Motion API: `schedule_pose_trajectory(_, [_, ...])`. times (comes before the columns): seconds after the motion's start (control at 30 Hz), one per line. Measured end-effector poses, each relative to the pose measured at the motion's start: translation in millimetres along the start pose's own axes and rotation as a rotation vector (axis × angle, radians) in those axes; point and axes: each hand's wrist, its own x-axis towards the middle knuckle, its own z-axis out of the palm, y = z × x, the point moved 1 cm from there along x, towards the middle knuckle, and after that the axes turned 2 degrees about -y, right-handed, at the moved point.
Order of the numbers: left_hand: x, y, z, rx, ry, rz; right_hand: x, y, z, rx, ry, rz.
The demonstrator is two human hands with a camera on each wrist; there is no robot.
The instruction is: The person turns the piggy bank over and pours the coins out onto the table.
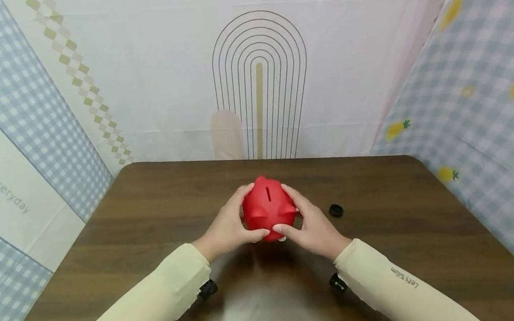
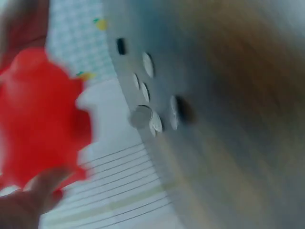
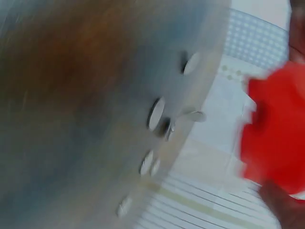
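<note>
Both hands hold a red piggy bank [image 1: 266, 202] up over the table, its slotted back facing the head camera. My left hand [image 1: 230, 224] grips its left side, thumb at the near end. On the other side my right hand [image 1: 315, 226] grips it in the same way. Silvery coins [image 2: 148, 65] show below the bank in both wrist views, some lying on the table and some tilted or on edge. From above, the bank hides nearly all of them; a sliver of one coin [image 1: 282, 239] peeks out at its near edge.
A round black plug [image 1: 336, 210] lies on the brown wooden table [image 1: 174, 196], right of the bank. Patterned cloth [image 1: 166, 77] hangs behind the table and along both sides. Dark straps with small devices [image 1: 208, 289] sit at the wrists.
</note>
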Motion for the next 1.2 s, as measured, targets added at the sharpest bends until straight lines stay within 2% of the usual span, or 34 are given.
schedule_pose_trajectory(0.07, [-0.5, 2.7, -0.9, 0.087, 0.055, 0.185, -0.1, 0.1, -1.4, -0.087, 0.083, -0.169])
schedule_pose_trajectory(0.1, [-0.1, 3.4, -1.1, 0.121, 0.078, 0.246, -0.1, 0.3, -2.2, -0.128, 0.118, -0.229])
schedule_pose_trajectory(0.13, [0.9, 3.6, -1.1, 0.128, 0.086, 0.266, 0.4, 0.5, -2.8, -0.137, 0.129, -0.25])
schedule_pose_trajectory(0.17, [2.0, 3.5, -0.9, 0.108, 0.077, 0.242, 1.0, 1.2, -3.0, -0.119, 0.118, -0.229])
schedule_pose_trajectory(0.2, [3.2, 2.3, -0.2, 0.074, 0.054, 0.186, 1.6, 2.1, -2.8, -0.085, 0.09, -0.177])
schedule_pose_trajectory(0.3, [5.7, -2.7, 2.5, -0.063, -0.034, -0.089, 1.4, 4.1, -1.6, 0.004, -0.022, 0.065])
schedule_pose_trajectory(0.33, [5.8, -4.3, 3.2, -0.101, -0.05, -0.155, 1.2, 5.0, -0.8, 0.024, -0.049, 0.127])
schedule_pose_trajectory(0.37, [5.4, -5.3, 3.8, -0.118, -0.059, -0.186, 0.5, 5.6, -0.2, 0.027, -0.061, 0.153])
schedule_pose_trajectory(0.4, [5.1, -6.0, 4.1, -0.102, -0.058, -0.171, 0.0, 6.0, 0.0, 0.015, -0.062, 0.139])
schedule_pose_trajectory(0.43, [4.4, -5.8, 4.1, -0.077, -0.048, -0.128, -0.6, 6.3, -0.1, -0.012, -0.047, 0.093])
schedule_pose_trajectory(0.47, [3.7, -5.0, 3.6, -0.038, -0.03, -0.061, -1.0, 6.6, -0.3, -0.04, -0.018, 0.023])
schedule_pose_trajectory(0.53, [2.6, -1.7, 1.8, 0.072, 0.024, 0.129, -1.0, 6.6, -1.3, -0.106, 0.059, -0.145])
schedule_pose_trajectory(0.57, [2.5, 0.2, 0.9, 0.123, 0.049, 0.192, -0.9, 6.1, -2.0, -0.133, 0.094, -0.206])
schedule_pose_trajectory(0.6, [3.0, 1.4, 0.2, 0.139, 0.062, 0.219, -0.4, 5.9, -2.5, -0.14, 0.108, -0.229])
schedule_pose_trajectory(0.63, [3.6, 1.5, -0.1, 0.127, 0.058, 0.196, 0.1, 5.4, -2.7, -0.123, 0.103, -0.214])
schedule_pose_trajectory(0.67, [4.6, 1.0, -0.2, 0.103, 0.039, 0.144, 0.9, 5.5, -2.4, -0.093, 0.078, -0.168])
schedule_pose_trajectory(0.7, [5.3, 0.1, -0.2, 0.064, 0.008, 0.064, 1.2, 5.8, -1.7, -0.055, 0.036, -0.093])
schedule_pose_trajectory(0.77, [6.4, -3.5, 1.1, -0.034, -0.053, -0.158, 1.1, 6.8, 0.3, 0.018, -0.053, 0.096])
schedule_pose_trajectory(0.8, [6.4, -5.2, 1.6, -0.076, -0.072, -0.242, 0.7, 7.2, 1.3, 0.038, -0.085, 0.176])
schedule_pose_trajectory(0.83, [5.9, -6.5, 2.0, -0.093, -0.083, -0.291, 0.2, 7.3, 1.8, 0.047, -0.102, 0.218])
schedule_pose_trajectory(0.87, [5.4, -6.8, 2.2, -0.104, -0.09, -0.293, -0.4, 7.6, 2.1, 0.047, -0.108, 0.224])
schedule_pose_trajectory(0.9, [4.9, -6.2, 2.1, -0.093, -0.085, -0.26, -0.7, 7.4, 2.1, 0.035, -0.095, 0.195])
schedule_pose_trajectory(0.93, [4.4, -5.2, 2.0, -0.072, -0.069, -0.196, -0.9, 7.3, 1.7, 0.01, -0.065, 0.131])
schedule_pose_trajectory(1.03, [2.9, -0.7, 0.9, 0.062, 0.009, 0.102, -1.5, 7.2, -0.5, -0.105, 0.075, -0.163])
schedule_pose_trajectory(1.07, [2.7, 0.6, 0.8, 0.109, 0.035, 0.169, -1.2, 7.2, -1.2, -0.142, 0.115, -0.237])
schedule_pose_trajectory(1.1, [2.9, 0.9, 1.1, 0.12, 0.048, 0.186, -0.9, 7.9, -1.2, -0.159, 0.132, -0.261])
schedule_pose_trajectory(1.13, [3.0, 0.3, 1.7, 0.101, 0.038, 0.163, -0.8, 8.5, -0.9, -0.146, 0.123, -0.245])
schedule_pose_trajectory(1.17, [3.4, -1.2, 2.7, 0.066, 0.014, 0.113, -0.6, 9.3, -0.1, -0.116, 0.088, -0.195])
schedule_pose_trajectory(1.2, [3.7, -3.2, 3.9, 0.018, -0.018, 0.03, -0.9, 9.6, 0.8, -0.075, 0.04, -0.111])
